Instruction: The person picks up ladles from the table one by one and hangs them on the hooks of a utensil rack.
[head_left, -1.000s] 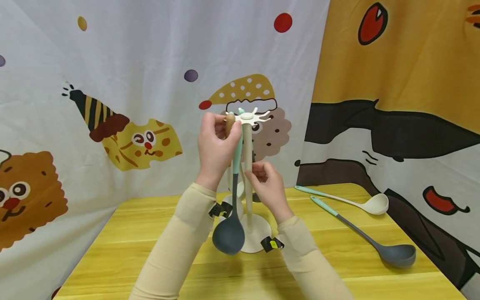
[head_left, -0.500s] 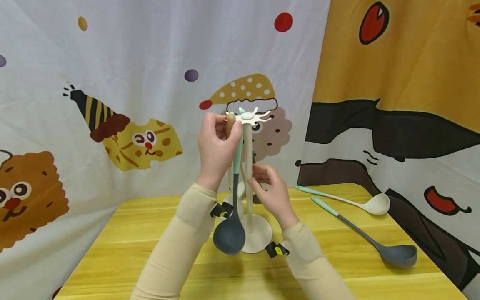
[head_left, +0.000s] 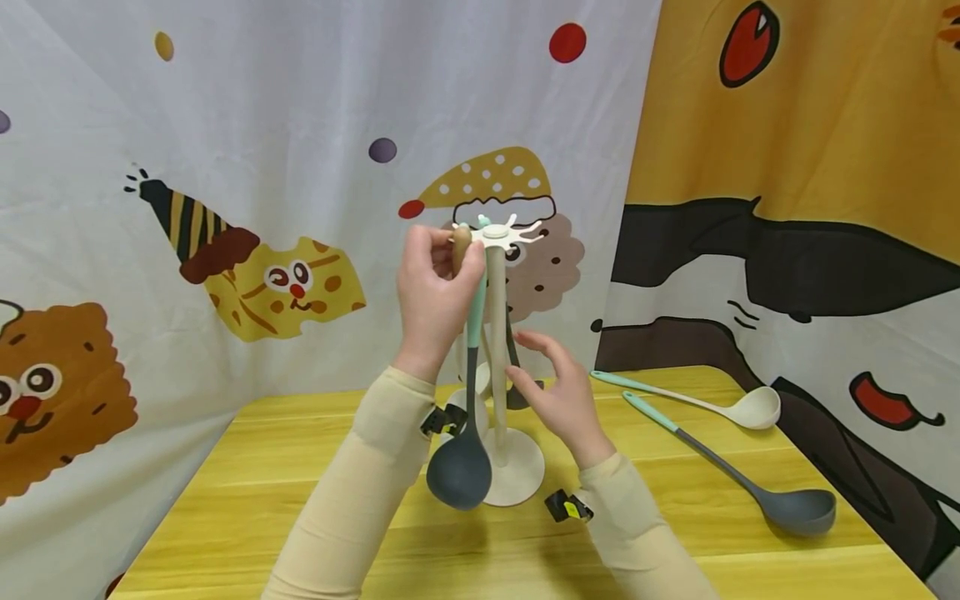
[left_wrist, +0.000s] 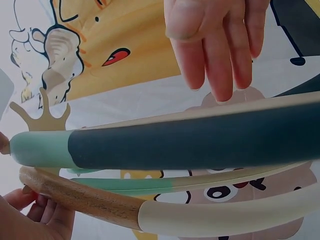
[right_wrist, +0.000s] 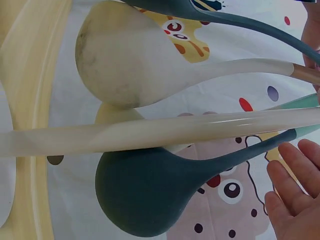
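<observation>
At the top of a cream utensil rack, my left hand pinches the wooden handle of a white ladle between thumb and fingers, right by the hooks. A dark grey ladle with a mint handle hangs in front of it. My right hand is just right of the pole, fingers spread and holding nothing. Behind the pole, another dark ladle hangs close to the right fingertips. A further light utensil hangs partly hidden behind the pole.
On the right of the wooden table lie a white ladle and a dark grey ladle, both with mint handles. The rack's round base stands mid-table. A printed cloth hangs behind.
My right hand has drawn back from beside the pole, to the right and slightly down, and its fingers have spread apart. The left hand has stayed in place at the wooden handle.
</observation>
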